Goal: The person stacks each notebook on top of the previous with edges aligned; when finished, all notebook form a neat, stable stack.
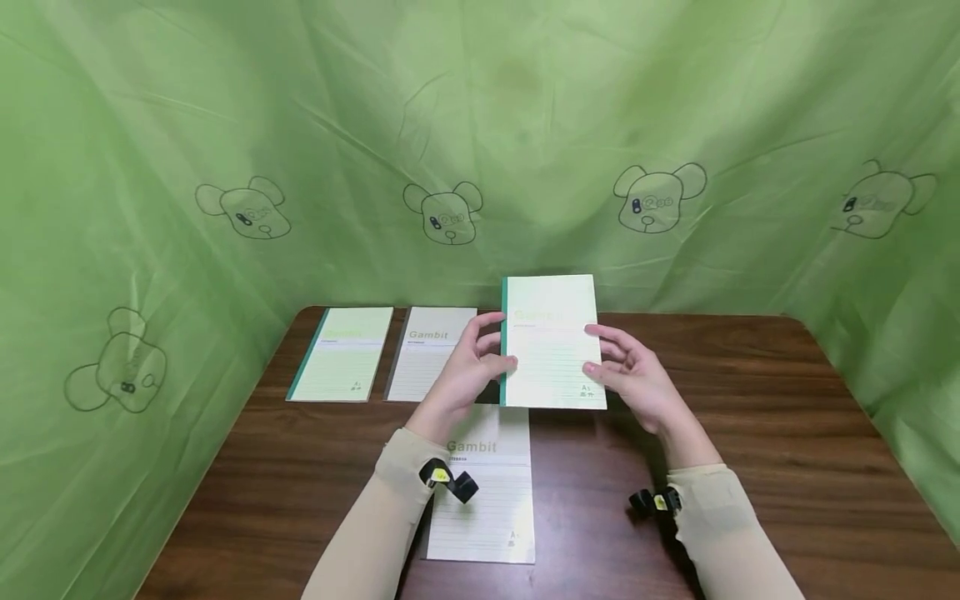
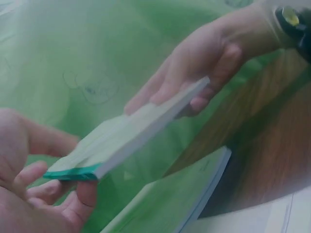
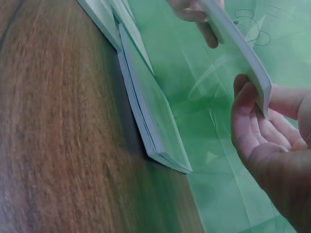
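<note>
A pale notebook (image 1: 551, 346) with a green spine is held up above the back of the table, its lined cover toward me. My left hand (image 1: 467, 367) pinches its spine edge, thumb near the front cover. At the opposite edge, my right hand (image 1: 636, 377) grips it with the thumb in front and fingers partly hidden behind. The left wrist view shows the notebook (image 2: 131, 128) tilted between both hands. Below it on the table lies another notebook (image 3: 150, 104), layered at its edge in the right wrist view; I cannot tell whether it is more than one.
A green-spined notebook (image 1: 345, 354) and a dark-spined notebook (image 1: 420, 354) lie side by side at the back left. Another notebook (image 1: 487, 500) lies in front, partly under my left forearm. The brown wooden table (image 1: 765, 417) meets a green curtain (image 1: 525, 167) behind.
</note>
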Demonstrator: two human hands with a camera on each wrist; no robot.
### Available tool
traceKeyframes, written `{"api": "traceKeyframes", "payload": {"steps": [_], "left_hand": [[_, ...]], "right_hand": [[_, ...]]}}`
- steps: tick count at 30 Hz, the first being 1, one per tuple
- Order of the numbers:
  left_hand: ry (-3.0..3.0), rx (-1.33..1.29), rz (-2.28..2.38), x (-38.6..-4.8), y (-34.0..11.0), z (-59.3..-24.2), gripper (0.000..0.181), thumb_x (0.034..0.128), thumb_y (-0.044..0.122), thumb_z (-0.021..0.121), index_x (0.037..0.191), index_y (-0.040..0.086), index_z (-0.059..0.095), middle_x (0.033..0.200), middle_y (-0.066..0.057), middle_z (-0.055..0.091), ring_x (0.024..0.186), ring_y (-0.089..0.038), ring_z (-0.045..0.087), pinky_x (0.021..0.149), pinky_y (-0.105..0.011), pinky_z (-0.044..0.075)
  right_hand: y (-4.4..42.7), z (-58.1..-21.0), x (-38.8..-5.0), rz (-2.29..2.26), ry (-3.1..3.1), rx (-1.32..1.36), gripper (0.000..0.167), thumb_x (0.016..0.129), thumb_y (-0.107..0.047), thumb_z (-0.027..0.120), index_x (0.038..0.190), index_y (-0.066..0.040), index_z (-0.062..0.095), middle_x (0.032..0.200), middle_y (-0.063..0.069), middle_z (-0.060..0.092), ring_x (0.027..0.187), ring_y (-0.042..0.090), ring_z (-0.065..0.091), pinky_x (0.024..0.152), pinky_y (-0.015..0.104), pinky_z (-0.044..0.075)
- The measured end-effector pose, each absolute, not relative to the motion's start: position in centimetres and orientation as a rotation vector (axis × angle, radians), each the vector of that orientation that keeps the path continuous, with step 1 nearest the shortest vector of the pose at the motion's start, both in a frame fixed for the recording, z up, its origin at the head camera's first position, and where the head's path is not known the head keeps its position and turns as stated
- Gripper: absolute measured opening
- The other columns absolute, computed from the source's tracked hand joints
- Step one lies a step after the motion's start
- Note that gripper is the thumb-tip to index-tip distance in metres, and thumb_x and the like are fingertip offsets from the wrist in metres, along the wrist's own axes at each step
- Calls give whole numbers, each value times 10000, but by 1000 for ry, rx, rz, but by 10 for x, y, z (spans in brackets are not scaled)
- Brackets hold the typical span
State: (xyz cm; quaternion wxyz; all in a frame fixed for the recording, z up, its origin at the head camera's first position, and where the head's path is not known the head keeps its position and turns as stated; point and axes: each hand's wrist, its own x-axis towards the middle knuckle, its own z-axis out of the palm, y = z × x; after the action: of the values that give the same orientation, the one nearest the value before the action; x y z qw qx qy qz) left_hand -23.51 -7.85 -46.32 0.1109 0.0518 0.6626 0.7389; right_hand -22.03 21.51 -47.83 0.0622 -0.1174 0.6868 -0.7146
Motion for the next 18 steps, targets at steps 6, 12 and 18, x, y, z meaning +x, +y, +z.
{"api": "traceKeyframes", "payload": {"steps": [6, 12, 18], "left_hand": [[1939, 260, 2121, -237, -84, -470, 855, 949, -122, 694, 1644, 262, 375, 1425, -125, 647, 889, -249, 713, 844, -344, 579], [1964, 200, 2164, -244, -85, -480, 736, 956, -124, 703, 1564, 235, 495, 1360, -107, 703, 1011, -276, 717, 870, -366, 587], [1979, 129, 2187, -245, -83, -484, 667, 962, -106, 720, 1532, 185, 534, 1369, -121, 700, 1150, -330, 689, 965, -390, 575]], "right_hand": [[213, -478, -221, -2116, 2159, -321, 640, 1019, -3, 751, 1604, -62, 501, 1414, 170, 656, 992, 161, 747, 945, 284, 601], [211, -480, -225, -2064, 2186, -279, 652, 1031, -85, 767, 1624, -112, 495, 1518, 224, 584, 1078, 169, 735, 980, 274, 576], [210, -480, -225, -2014, 2229, -244, 679, 1048, -134, 751, 1662, -142, 461, 1630, 204, 493, 1140, 129, 709, 1029, 217, 506]]}}
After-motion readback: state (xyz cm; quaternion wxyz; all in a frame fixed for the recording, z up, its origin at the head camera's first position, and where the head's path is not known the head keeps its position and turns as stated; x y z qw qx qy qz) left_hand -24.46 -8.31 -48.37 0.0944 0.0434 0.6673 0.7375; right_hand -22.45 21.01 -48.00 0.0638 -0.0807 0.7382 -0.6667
